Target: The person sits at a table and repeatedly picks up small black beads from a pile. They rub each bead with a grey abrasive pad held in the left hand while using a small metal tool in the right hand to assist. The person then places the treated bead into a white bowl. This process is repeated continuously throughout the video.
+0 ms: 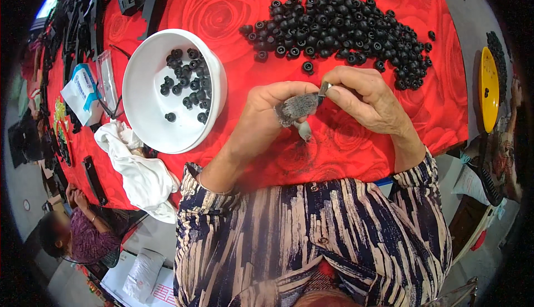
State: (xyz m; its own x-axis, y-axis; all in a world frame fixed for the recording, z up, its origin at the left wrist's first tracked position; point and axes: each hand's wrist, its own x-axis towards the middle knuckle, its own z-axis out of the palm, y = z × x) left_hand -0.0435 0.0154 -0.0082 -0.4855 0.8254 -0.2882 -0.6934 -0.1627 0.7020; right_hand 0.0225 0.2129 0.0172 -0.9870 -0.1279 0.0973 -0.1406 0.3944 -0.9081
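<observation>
Over the red tablecloth, my two hands meet in front of my chest. My left hand [257,119] is closed in a pinch, with a dark grey, dusty cloth cover [297,110] on one digit. Whatever lies between its fingertips is mostly hidden. A pale, smudged fingertip [303,129] pokes out below the cover. My right hand [370,98] pinches a small shiny metal blade-like piece [325,88] between thumb and forefinger, right against the left fingertips. Dark crumbs lie on the cloth beneath. Just beyond the hands sits a single small black round part [307,67].
A large heap of black round parts [345,26] spreads beyond my hands. To the left stands a white bowl [150,93] holding several of them, beside a white cloth [139,173] and black strips [94,180]. A yellow dish [489,90] is far right. Another person [83,229] sits at lower left.
</observation>
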